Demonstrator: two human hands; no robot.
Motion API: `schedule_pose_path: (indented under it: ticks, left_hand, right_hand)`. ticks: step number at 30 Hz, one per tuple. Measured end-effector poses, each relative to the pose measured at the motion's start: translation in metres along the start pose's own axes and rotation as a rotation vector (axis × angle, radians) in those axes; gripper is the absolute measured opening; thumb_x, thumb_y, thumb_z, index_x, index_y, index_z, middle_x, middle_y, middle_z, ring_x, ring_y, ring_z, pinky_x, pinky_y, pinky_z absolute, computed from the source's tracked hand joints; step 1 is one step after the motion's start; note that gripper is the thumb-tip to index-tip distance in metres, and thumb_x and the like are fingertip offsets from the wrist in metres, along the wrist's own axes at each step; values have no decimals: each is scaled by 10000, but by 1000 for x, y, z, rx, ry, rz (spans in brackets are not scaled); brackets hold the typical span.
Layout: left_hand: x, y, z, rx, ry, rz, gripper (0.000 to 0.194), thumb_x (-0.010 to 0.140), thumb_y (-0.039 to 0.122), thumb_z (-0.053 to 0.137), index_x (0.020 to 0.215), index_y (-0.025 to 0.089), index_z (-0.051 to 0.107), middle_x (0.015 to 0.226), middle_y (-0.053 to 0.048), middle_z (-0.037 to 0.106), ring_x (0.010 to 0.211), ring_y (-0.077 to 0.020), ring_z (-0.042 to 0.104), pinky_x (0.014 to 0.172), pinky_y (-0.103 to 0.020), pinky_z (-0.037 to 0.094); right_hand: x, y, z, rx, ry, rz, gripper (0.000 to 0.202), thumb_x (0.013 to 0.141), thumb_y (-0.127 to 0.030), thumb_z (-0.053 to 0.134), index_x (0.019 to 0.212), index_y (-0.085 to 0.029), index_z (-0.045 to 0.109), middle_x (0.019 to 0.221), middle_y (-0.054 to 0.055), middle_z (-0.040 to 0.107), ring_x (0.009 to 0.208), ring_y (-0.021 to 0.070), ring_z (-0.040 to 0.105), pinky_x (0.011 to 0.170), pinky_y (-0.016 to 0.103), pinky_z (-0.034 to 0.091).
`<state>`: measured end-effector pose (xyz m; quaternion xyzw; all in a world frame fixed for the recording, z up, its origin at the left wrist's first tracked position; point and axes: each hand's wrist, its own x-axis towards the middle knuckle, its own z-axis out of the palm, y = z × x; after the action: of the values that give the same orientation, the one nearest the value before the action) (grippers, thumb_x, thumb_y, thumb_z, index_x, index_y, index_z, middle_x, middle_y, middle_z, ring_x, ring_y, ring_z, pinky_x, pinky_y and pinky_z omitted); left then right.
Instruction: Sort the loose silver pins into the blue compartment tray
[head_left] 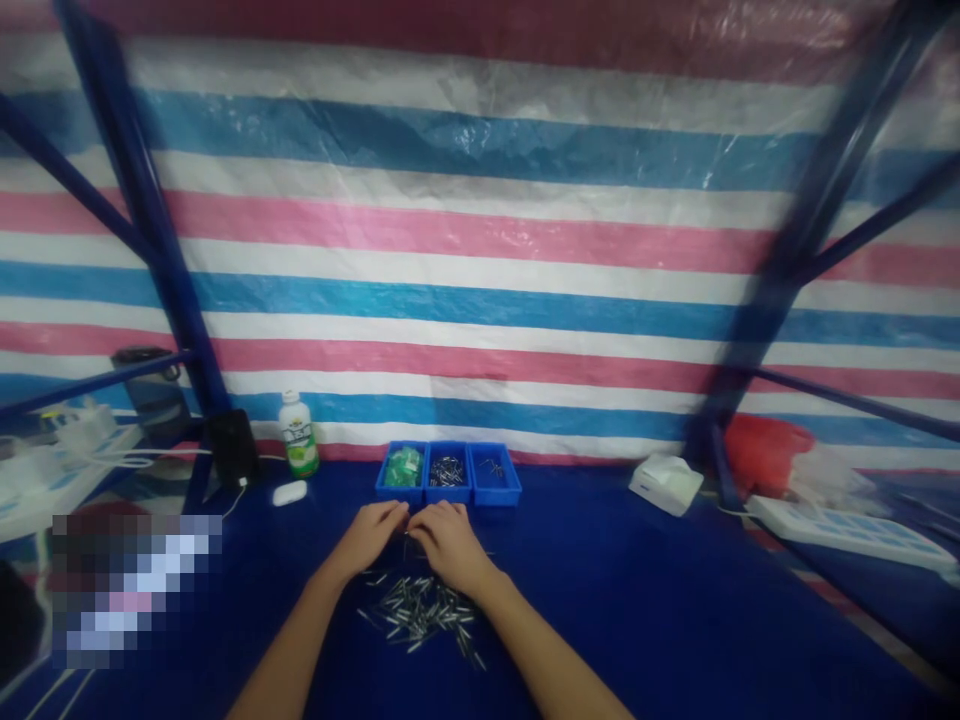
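My left hand (373, 537) and my right hand (451, 545) meet just in front of three small blue bins. Both have curled fingers with the tips close together; whatever they pinch is too small or hidden to make out. Below them on the dark blue tabletop lies a loose pile of thin silvery metal pins (420, 610). The left bin (401, 494) contains green plastic-looking material (405, 466). Many small dark metal pieces (448, 472) fill the middle bin (448, 495), and a few thin pieces (493, 467) lie in the right bin (497, 496).
A white-and-green bottle (299, 435), a white case (289, 493) and a black power bank (232, 447) stand back left. At right are a tissue pack (666, 484), a red bag (766, 455) and a power strip (851, 533). Blue frame posts (161, 240) rise beside a striped sheet (480, 300).
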<state>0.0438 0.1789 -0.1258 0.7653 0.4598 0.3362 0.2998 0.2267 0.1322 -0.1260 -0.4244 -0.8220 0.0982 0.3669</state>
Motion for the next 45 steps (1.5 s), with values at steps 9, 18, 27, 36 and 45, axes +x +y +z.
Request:
schedule_pose_path:
  ticks: [9, 18, 27, 36, 45]
  left_hand:
    - [2, 3, 8, -172, -90, 27, 420, 882, 524, 462, 752, 157, 619, 678, 7, 583, 571, -122, 465, 560, -228, 361]
    - [3, 6, 4, -234, -85, -36, 458, 854, 580, 457, 719, 164, 591, 649, 2, 561, 589, -140, 480, 568, -232, 368]
    - [6, 1, 5, -381, -32, -47, 514, 865, 605, 436, 774, 140, 633, 656, -16, 588, 541, -115, 471, 514, -219, 335]
    - [13, -11, 2, -422, 131, -80, 596, 832, 685, 440, 782, 130, 651, 658, -33, 588, 517, -108, 471, 481, -215, 334]
    - [14, -19, -3, -340, 168, -109, 590, 821, 691, 439, 786, 139, 645, 668, -27, 578, 533, -120, 469, 509, -225, 347]
  right_hand:
    - [8, 17, 7, 480, 212, 232, 119, 827, -243, 640, 932, -212, 687, 853, 15, 715, 808, 183, 630, 764, 303, 450]
    - [8, 18, 4, 671, 275, 328, 188, 787, -341, 677, 898, -203, 739, 837, 41, 729, 766, 206, 642, 751, 331, 494]
    - [9, 27, -5, 1034, 255, 405, 249, 713, -395, 741, 860, -196, 714, 788, 29, 685, 687, 165, 575, 703, 314, 464]
    - [5, 28, -29, 1473, 220, 512, 362, 827, -504, 598, 661, -210, 467, 635, -16, 465, 626, 136, 494, 660, 286, 475]
    - [6, 37, -12, 977, 223, 683, 375, 816, -526, 594, 955, -181, 646, 767, 24, 632, 533, 123, 510, 525, 256, 376]
